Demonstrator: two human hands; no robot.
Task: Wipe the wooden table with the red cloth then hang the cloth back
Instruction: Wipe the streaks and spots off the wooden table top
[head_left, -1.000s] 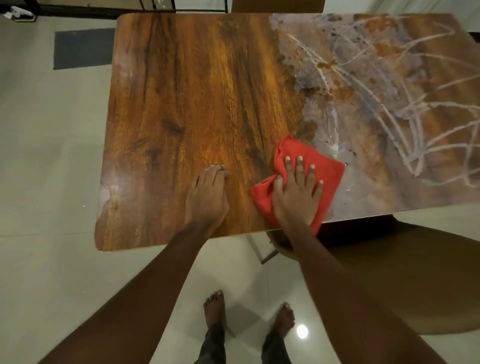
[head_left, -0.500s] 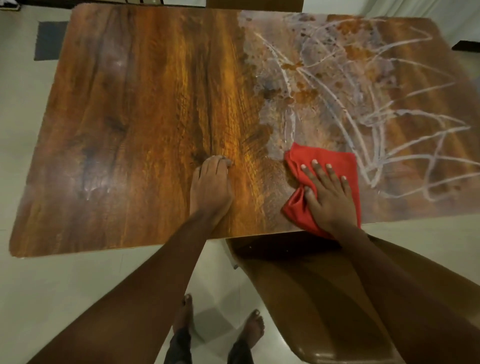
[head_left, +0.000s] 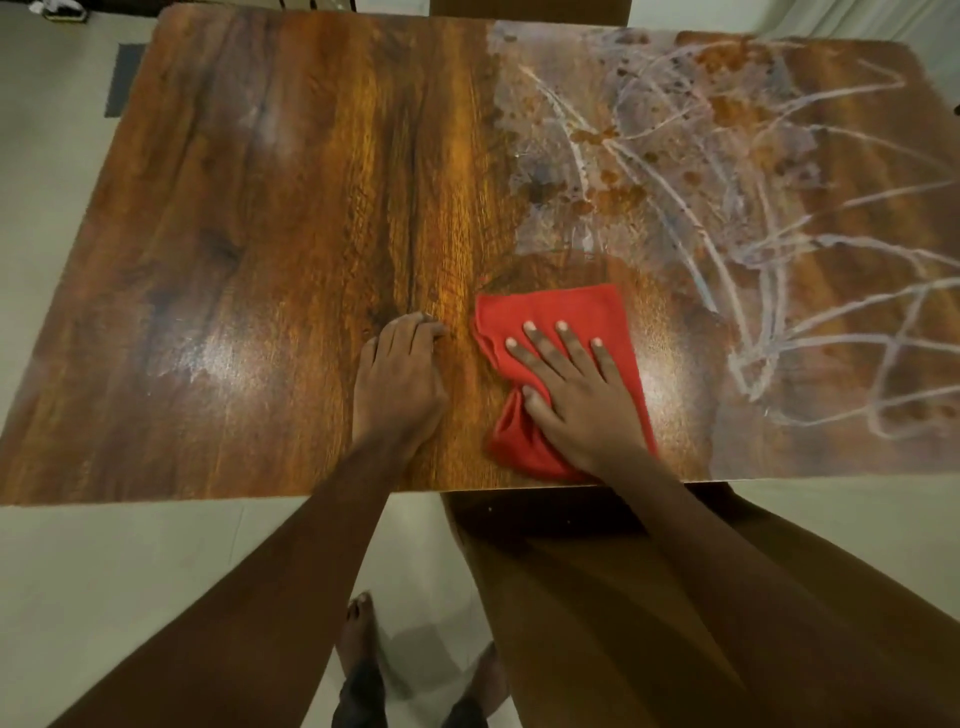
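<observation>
Red cloth (head_left: 563, 332) lies flat near the tabletop (head_left: 291, 218) front edge, pressed under the right hand (head_left: 582, 400), fingers spread; left hand (head_left: 400, 384) braces, fingers loosely curled, empty. Sweep firmly with overlapping strokes into the pale streaks (head_left: 753, 208) at right

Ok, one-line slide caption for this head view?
Right hand presses the red cloth flat on the wooden table, left hand braced beside it, whitish smears remaining.
</observation>
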